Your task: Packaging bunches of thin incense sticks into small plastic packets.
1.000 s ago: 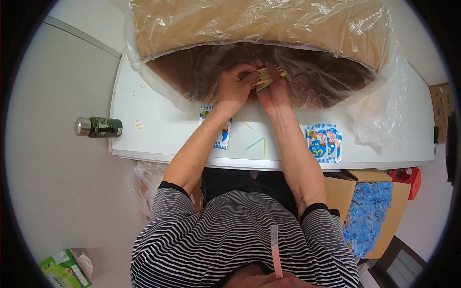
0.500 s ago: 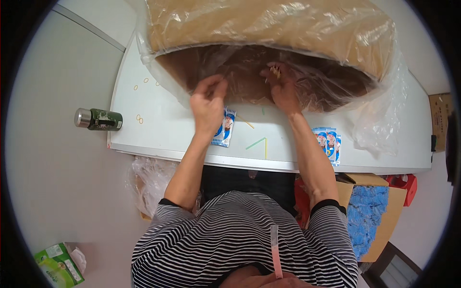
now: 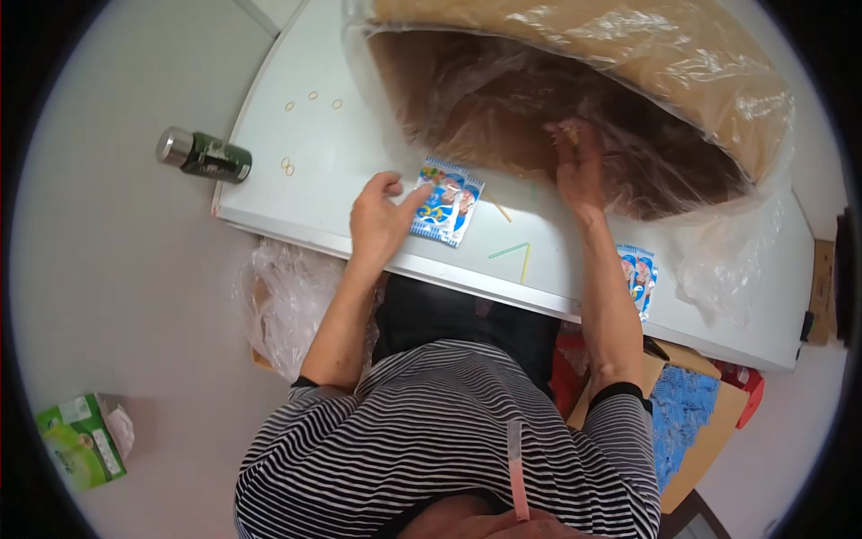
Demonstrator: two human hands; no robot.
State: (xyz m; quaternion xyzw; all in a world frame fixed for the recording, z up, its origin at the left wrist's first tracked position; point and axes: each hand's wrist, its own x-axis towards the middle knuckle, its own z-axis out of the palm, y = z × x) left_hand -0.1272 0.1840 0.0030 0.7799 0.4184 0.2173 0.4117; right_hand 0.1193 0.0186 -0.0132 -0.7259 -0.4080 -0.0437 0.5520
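My left hand [image 3: 379, 218] is over the near part of the table, fingers apart and nothing in it. Its thumb reaches the left edge of a few blue-and-white flat packets [image 3: 442, 205]. My right hand [image 3: 580, 171] is inside the mouth of a large cardboard box [image 3: 539, 54] lined and draped with clear plastic. Its fingers are curled round a small clump of thin yellowish pieces [image 3: 572, 136], mostly hidden, so their kind is unclear. More blue-and-white packets [image 3: 639, 277] rest beside my right forearm.
Yellow and green thin sticks [image 3: 512, 251] lie on the white table [image 3: 305, 198]. Several rubber bands [image 3: 287, 167] are at its left. A green flask [image 3: 205, 155] is by the left edge. Below right stands a carton [image 3: 718, 440] of blue packets; below left, clear plastic bags [image 3: 292, 305].
My left hand has left the box's plastic-lined lip and come down to the packets, its fingers opening. My right hand stays in the box. The whole view has turned somewhat.
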